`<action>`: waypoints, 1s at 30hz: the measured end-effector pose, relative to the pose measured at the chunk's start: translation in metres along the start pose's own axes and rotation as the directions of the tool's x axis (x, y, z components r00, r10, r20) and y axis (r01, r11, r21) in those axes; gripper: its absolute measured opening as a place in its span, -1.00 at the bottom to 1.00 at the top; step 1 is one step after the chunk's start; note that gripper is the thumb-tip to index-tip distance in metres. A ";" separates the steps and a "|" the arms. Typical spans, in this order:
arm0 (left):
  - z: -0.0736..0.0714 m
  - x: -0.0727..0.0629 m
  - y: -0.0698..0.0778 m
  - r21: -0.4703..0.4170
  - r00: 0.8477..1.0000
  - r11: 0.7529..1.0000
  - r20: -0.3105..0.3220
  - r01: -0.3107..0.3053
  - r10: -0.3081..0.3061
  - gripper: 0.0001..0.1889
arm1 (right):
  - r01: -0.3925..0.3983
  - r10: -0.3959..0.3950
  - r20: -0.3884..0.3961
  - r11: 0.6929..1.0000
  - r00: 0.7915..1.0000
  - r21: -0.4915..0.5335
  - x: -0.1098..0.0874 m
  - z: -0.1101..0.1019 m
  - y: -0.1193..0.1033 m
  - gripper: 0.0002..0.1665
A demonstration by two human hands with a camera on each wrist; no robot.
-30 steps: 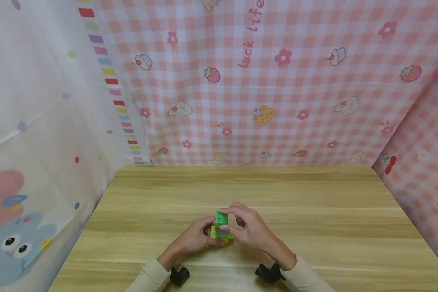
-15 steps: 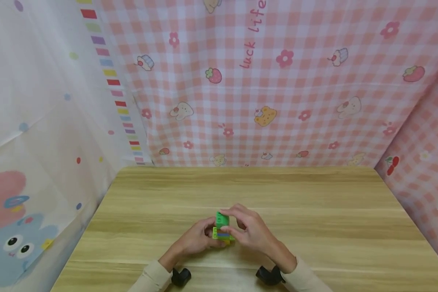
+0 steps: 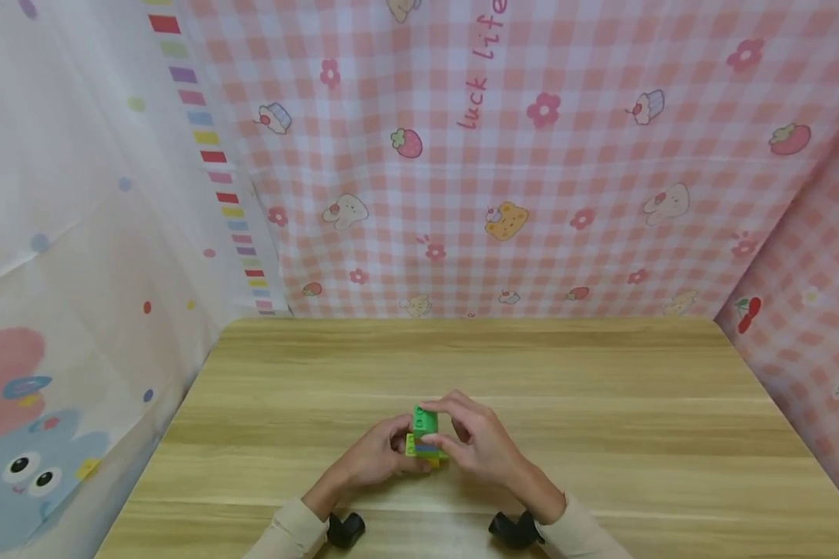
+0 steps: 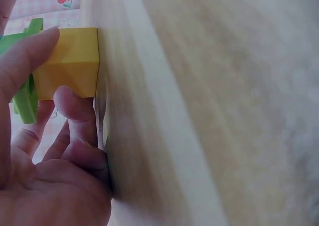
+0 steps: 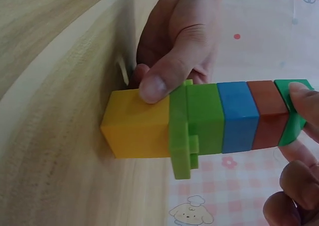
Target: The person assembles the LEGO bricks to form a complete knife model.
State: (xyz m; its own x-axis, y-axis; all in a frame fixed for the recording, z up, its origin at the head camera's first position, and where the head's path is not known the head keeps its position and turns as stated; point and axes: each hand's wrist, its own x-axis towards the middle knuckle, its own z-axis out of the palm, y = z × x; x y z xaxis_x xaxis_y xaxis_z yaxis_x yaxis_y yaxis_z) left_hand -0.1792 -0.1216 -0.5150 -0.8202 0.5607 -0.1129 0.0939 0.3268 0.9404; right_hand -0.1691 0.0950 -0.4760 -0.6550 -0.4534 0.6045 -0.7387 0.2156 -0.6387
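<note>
A brick tower stands on the wooden table [image 3: 601,404], in front of the person. In the right wrist view it runs from a yellow block [image 5: 137,136] through a flat lime-green plate [image 5: 179,136], a green brick [image 5: 207,118], a blue brick [image 5: 239,133] and a reddish-brown brick [image 5: 269,128] to a darker green brick [image 5: 290,126] on top. My left hand [image 3: 377,452] pinches the yellow block low down, its thumb and a finger on opposite sides. My right hand [image 3: 481,436] pinches the top green brick between thumb and fingers. The plate juts out past the bricks.
Black wrist mounts [image 3: 346,529] sit under both forearms, close to the table. A pink checked cloth [image 3: 531,171] hangs behind the table, a white printed cloth [image 3: 98,256] on the left and another checked one on the right.
Both hands keep nearly the same pose and grip. In the head view the top green brick has sunk slightly, and the reddish-brown band under it no longer shows.
</note>
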 end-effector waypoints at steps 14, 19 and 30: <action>0.000 -0.002 -0.002 0.011 1.000 1.000 -0.013 -0.001 0.001 -0.57 | 0.025 -0.025 0.001 0.999 1.000 0.039 -0.004 0.006 0.007 -0.54; 0.001 -0.002 0.000 -0.008 1.000 1.000 -0.011 0.000 0.000 -0.57 | -0.006 0.005 0.018 1.000 1.000 0.022 -0.004 0.003 0.004 -0.54; 0.002 0.000 0.001 0.008 1.000 1.000 -0.017 -0.003 0.003 -0.60 | -0.075 0.074 0.045 0.997 0.996 0.030 -0.004 0.000 0.003 -0.55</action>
State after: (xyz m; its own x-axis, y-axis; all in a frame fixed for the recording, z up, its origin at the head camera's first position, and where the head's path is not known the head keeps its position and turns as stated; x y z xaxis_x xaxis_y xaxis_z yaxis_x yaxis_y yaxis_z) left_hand -0.1775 -0.1197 -0.5152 -0.8295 0.5487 -0.1044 0.1010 0.3313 0.9381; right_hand -0.1687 0.0977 -0.4797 -0.7001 -0.4745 0.5337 -0.6820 0.2227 -0.6966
